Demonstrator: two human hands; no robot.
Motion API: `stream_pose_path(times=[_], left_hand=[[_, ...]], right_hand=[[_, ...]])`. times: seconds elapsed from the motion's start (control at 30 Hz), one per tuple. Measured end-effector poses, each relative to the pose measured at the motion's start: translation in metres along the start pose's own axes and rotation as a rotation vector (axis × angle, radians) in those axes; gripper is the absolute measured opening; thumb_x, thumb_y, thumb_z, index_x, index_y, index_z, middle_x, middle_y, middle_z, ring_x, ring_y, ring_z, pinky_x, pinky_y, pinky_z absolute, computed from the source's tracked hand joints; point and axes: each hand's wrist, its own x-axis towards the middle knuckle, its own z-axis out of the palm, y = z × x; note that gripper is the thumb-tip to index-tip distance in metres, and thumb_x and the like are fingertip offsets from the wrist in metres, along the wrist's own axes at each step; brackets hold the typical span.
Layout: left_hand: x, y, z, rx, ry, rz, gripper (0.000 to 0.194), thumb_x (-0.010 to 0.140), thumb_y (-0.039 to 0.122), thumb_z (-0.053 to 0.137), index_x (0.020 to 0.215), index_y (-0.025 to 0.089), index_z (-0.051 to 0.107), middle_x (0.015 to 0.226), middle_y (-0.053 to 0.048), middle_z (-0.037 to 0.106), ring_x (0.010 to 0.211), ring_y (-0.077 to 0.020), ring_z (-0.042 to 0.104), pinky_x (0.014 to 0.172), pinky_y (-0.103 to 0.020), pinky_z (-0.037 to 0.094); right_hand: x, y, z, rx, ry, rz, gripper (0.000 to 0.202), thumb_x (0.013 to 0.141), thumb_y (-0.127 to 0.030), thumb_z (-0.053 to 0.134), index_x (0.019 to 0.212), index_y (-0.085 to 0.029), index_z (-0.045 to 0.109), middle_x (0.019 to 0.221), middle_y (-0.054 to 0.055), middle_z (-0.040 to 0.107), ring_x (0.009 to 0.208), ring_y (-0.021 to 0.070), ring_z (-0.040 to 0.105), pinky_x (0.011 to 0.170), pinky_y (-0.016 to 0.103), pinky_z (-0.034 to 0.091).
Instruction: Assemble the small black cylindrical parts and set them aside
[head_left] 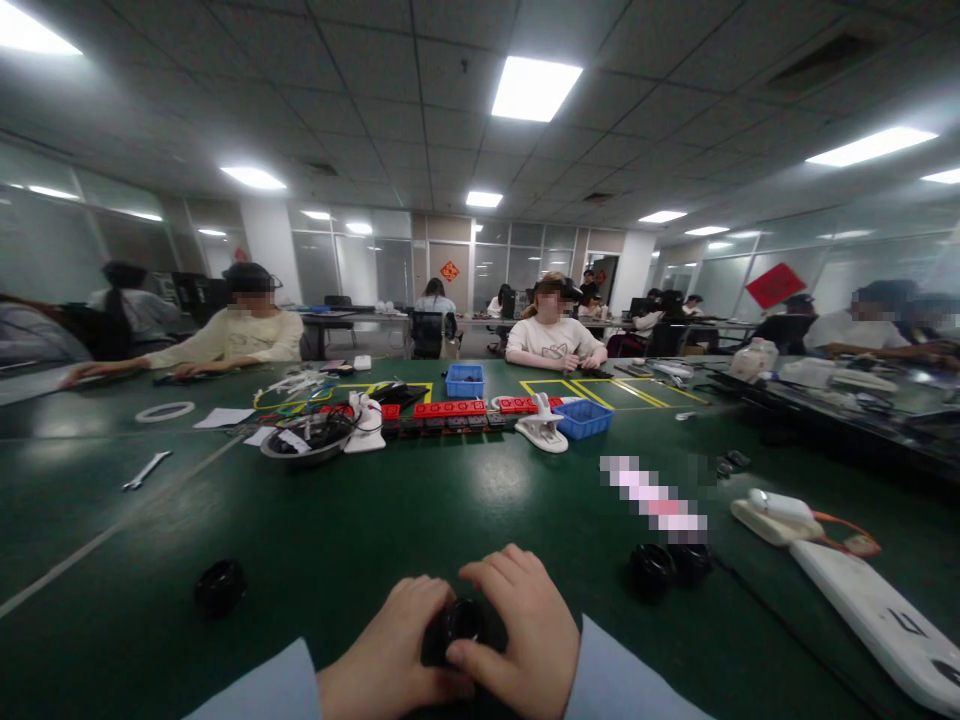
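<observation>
Close to my body, at the bottom middle of the head view, a black, ring-like round part sits between my hands. My left hand wraps it from the left, with bent fingers and thumb. From the other side my right hand curls over it, thumb against its near side. Much of the part is hidden by the fingers. A similar black round part lies to the left on the green table. Two more, one black part and another, lie to the right.
A wrench lies at left. Farther back are a metal bowl of cables, a white clamp stand, red-topped boxes and a blue bin. A white slab-shaped device lies right. A co-worker sits opposite.
</observation>
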Motion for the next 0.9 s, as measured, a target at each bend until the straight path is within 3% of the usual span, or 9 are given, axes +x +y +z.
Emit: stream_pose_path(times=[0.23, 0.53, 0.67, 0.9], left_hand=[[0.004, 0.003, -0.002, 0.027, -0.019, 0.0, 0.035, 0.062, 0.045, 0.069, 0.076, 0.017, 0.053, 0.081, -0.002, 0.055, 0.075, -0.0196, 0.049, 0.068, -0.031, 0.036], [0.003, 0.001, -0.001, 0.003, -0.009, 0.025, 0.029, 0.064, 0.037, 0.068, 0.078, 0.018, 0.052, 0.082, -0.001, 0.054, 0.076, -0.0191, 0.048, 0.069, -0.03, 0.037], [0.002, -0.001, 0.001, -0.014, 0.022, 0.039, 0.026, 0.063, 0.033, 0.068, 0.077, 0.019, 0.051, 0.082, 0.001, 0.054, 0.075, -0.0179, 0.047, 0.069, -0.029, 0.036], [0.001, -0.001, 0.002, -0.029, 0.016, 0.027, 0.025, 0.062, 0.027, 0.068, 0.079, 0.019, 0.052, 0.086, 0.0, 0.054, 0.079, -0.0188, 0.047, 0.073, -0.03, 0.036]], right_hand=[[0.002, 0.004, 0.011, -0.015, -0.021, 0.007, 0.031, 0.061, -0.037, 0.074, 0.081, -0.017, 0.061, 0.078, 0.004, 0.056, 0.08, 0.0216, 0.047, 0.069, 0.034, 0.035], [0.002, -0.002, 0.008, 0.027, -0.086, -0.002, 0.024, 0.067, -0.025, 0.06, 0.09, -0.017, 0.061, 0.084, 0.007, 0.056, 0.082, 0.023, 0.047, 0.072, 0.036, 0.038], [0.001, -0.008, 0.006, 0.073, -0.076, -0.037, 0.028, 0.063, -0.017, 0.051, 0.089, -0.018, 0.06, 0.086, 0.007, 0.058, 0.082, 0.0224, 0.046, 0.073, 0.035, 0.037], [0.002, -0.01, 0.007, 0.167, -0.067, -0.134, 0.031, 0.059, -0.017, 0.047, 0.087, -0.019, 0.06, 0.091, 0.003, 0.064, 0.078, 0.0199, 0.044, 0.069, 0.033, 0.034]])
